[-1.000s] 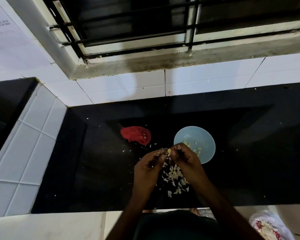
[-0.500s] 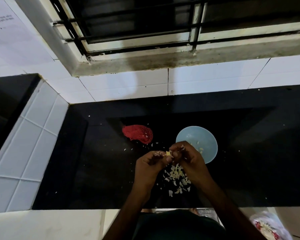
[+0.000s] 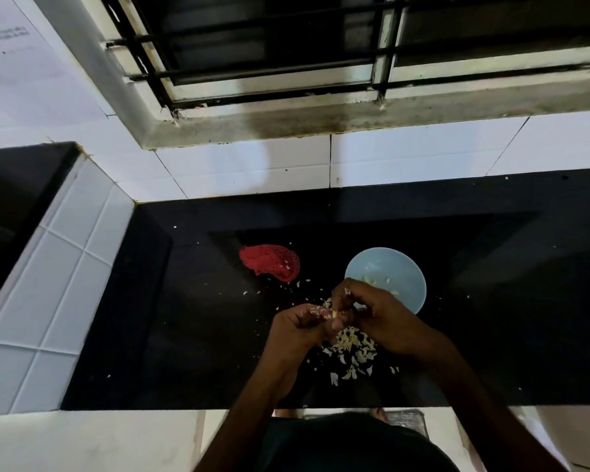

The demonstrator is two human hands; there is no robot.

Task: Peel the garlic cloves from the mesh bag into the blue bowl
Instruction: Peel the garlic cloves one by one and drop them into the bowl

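Garlic clove (image 3: 335,314) pinched by left hand (image 3: 300,330) and right hand (image 3: 382,318). Bowl (image 3: 407,267) at one o'clock, bag (image 3: 269,264) at eleven.

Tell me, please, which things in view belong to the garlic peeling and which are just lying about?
Part of the job:
- garlic clove, pinched between left hand and right hand
- blue bowl holding peeled cloves
- red mesh bag
- pile of skins on the black counter

Just there:
- barred window
- sheet of paper on the wall
- white tiles
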